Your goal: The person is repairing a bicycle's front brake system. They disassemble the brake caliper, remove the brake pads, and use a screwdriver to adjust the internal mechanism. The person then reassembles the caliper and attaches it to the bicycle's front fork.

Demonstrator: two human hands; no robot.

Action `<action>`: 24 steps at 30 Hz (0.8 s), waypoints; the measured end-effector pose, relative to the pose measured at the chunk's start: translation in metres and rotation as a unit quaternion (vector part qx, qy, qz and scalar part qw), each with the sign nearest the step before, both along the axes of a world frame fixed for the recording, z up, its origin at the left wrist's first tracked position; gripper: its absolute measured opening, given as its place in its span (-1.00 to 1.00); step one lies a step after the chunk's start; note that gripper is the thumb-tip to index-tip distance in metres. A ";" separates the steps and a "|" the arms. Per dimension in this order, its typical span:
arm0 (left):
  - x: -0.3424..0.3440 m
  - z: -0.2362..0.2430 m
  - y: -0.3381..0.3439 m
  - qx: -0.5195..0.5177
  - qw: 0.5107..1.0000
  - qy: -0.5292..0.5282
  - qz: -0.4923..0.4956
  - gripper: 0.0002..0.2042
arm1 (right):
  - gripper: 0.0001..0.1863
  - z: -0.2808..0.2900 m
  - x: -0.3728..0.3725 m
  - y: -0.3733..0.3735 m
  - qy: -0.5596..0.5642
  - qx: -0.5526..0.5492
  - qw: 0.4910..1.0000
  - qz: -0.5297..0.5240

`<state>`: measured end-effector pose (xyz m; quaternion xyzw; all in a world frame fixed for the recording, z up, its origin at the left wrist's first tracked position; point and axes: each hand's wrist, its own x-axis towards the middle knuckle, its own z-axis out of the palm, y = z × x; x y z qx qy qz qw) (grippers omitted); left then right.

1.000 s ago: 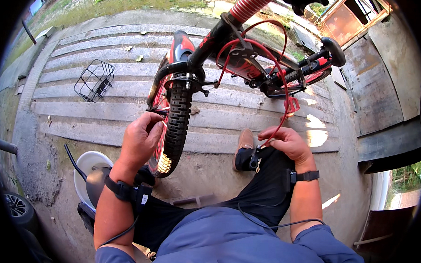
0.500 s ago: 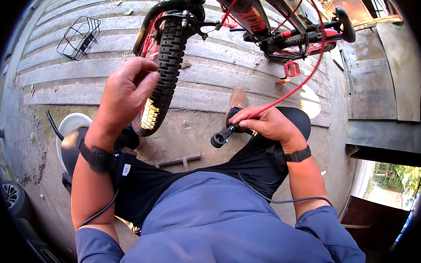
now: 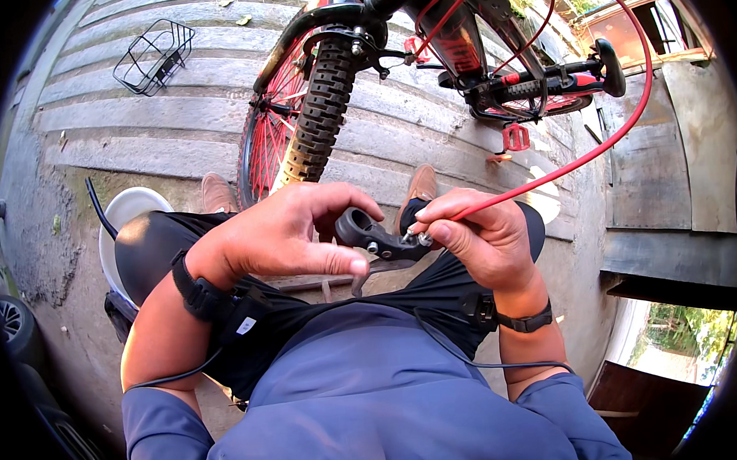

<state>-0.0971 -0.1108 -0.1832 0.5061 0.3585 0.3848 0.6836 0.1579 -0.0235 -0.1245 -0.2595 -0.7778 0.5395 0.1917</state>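
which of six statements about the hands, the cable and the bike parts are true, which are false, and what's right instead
1. The right hand grips the red cable near its end. True.
2. The wire basket lies right of the front tire. False: the basket lies to its left.
3. A black ringed fitting is between the right hand and the left hand. True.
4. The front tire is smooth. False: it has blocky tread.
5. The pedal is red. True.
6. The left hand is clenched. False: the left hand is open.

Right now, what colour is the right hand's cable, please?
The cable is red, clearest in the head view.
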 end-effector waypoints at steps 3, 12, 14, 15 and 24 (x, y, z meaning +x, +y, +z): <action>-0.001 -0.005 0.000 0.017 0.999 -0.027 0.044 -0.50 | -0.83 0.004 -0.008 -0.005 -0.021 0.018 1.000 -0.009; -0.007 -0.004 -0.003 -0.013 0.990 -0.135 0.047 -0.61 | -0.78 -0.002 -0.020 -0.015 0.058 -0.121 0.990 -0.044; -0.008 -0.003 -0.004 -0.012 0.988 -0.144 0.052 -0.61 | -0.70 -0.008 -0.022 -0.017 0.078 -0.142 0.987 -0.022; -0.007 -0.001 -0.004 -0.011 0.987 -0.147 0.055 -0.62 | -0.66 -0.012 -0.021 -0.018 0.087 -0.152 0.984 -0.012; -0.006 -0.003 -0.004 -0.010 0.983 -0.169 0.066 -0.69 | -0.32 -0.019 -0.026 -0.042 0.068 -0.180 0.981 -0.030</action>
